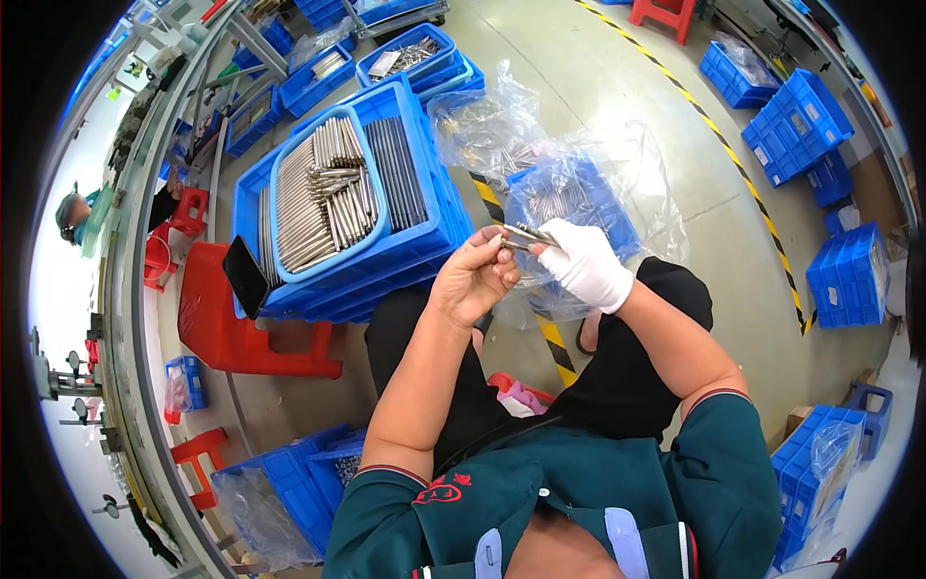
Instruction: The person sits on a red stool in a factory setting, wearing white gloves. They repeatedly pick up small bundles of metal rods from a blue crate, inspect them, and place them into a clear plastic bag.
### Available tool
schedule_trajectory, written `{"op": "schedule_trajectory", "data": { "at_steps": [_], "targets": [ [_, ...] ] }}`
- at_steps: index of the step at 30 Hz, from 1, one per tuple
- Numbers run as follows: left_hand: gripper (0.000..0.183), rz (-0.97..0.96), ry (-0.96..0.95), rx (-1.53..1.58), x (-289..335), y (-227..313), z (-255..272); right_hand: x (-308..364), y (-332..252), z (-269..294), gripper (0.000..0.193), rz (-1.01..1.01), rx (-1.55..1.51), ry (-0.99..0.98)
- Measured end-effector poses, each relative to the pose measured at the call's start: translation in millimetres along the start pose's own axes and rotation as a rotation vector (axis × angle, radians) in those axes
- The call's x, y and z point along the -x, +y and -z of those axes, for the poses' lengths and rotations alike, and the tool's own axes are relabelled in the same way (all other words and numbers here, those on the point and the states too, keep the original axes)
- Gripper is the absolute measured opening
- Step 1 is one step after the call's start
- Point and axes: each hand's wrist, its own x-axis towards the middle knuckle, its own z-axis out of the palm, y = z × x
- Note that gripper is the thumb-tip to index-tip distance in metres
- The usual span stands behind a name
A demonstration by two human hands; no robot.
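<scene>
Across the grey concrete floor (598, 87), with its yellow-and-black striped line (733, 159), stand many stacks of blue plastic crates (796, 121). Nearest on the left, a stack of blue crates (434, 217) rests on a red plastic stool (227, 323), probably to raise it within easy reach of the seated person; its top tray holds rows of grey metal rods (328, 193) laid lengthwise, with a few lying loose across them. A black phone (245, 276) leans against the stack's near corner. Straight ahead, a blue crate lined with a clear crinkled plastic bag (579, 198) holds more metal parts, the loose bag crowding the space right behind the hands. Lower left, another bagged blue crate (289, 478) sits on the floor. Above the lap, the bare left hand (473, 280) and the white-gloved right hand (584, 262) meet, each pinching an end of a small bundle of thin metal rods (526, 235), held level between the fingertips, seemingly so the ends line up.
</scene>
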Motion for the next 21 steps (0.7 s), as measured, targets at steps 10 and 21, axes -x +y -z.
{"op": "schedule_trajectory", "data": {
  "at_steps": [10,21],
  "targets": [
    [0.017,-0.370,0.435,-0.808,-0.1,-12.7,-31.0,-1.2,0.5,0.5,0.019,-0.071,-0.009,-0.007],
    [0.015,-0.399,0.486,-0.714,6.6,-1.6,-27.6,-7.4,-3.6,19.8,0.025,-0.173,-0.136,-0.155]
  ]
}}
